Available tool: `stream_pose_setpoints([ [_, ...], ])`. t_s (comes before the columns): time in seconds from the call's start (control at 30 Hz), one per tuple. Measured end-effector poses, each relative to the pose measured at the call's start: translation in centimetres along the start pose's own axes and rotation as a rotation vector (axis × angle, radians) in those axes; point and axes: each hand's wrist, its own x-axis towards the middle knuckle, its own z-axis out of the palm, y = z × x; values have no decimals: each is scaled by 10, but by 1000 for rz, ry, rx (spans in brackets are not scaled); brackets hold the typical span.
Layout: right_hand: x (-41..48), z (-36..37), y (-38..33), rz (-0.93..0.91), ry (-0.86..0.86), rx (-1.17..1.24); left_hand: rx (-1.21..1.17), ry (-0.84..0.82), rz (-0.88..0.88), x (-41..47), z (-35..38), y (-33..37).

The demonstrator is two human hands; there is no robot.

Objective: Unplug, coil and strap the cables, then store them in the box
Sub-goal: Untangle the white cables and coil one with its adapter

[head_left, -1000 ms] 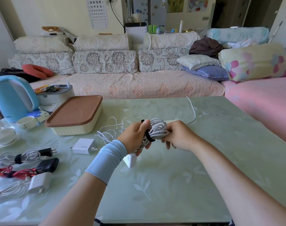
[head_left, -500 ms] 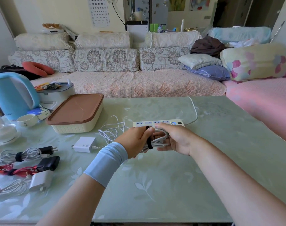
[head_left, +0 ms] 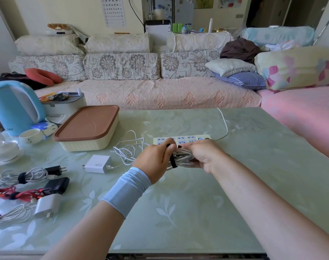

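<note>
A person's left hand (head_left: 154,162) pinches the end of a black fabric strap (head_left: 173,161) between thumb and forefinger. The right hand (head_left: 204,156) curls closed round a coil of white cable (head_left: 184,158), held just above a pale green glass-topped table (head_left: 197,212). The strap loops round the coil's left side; whether it is fastened cannot be told. To finish well, the right hand should probably keep the loops squeezed together while the left draws the strap snug and presses its end down, so no loop slips free. Just beyond the hands lies a cream power strip (head_left: 187,139); left of it, a loose white cable (head_left: 130,147) runs to a white square charger (head_left: 97,163). The cream plastic box (head_left: 85,145), its brown lid on, stands further left.
</note>
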Motion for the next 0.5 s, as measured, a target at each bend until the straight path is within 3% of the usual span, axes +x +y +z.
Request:
stream_pose_setpoints([
  [0.23,-3,-4,4,-37,70,-12,26,181,88,-6,7,4],
  [0.37,-2,-9,4,-96,89,-121,82,120,72,0,13,5],
  [0.5,3,-17,-3,-189,187,-335,118,-94,-48,8,23,16],
])
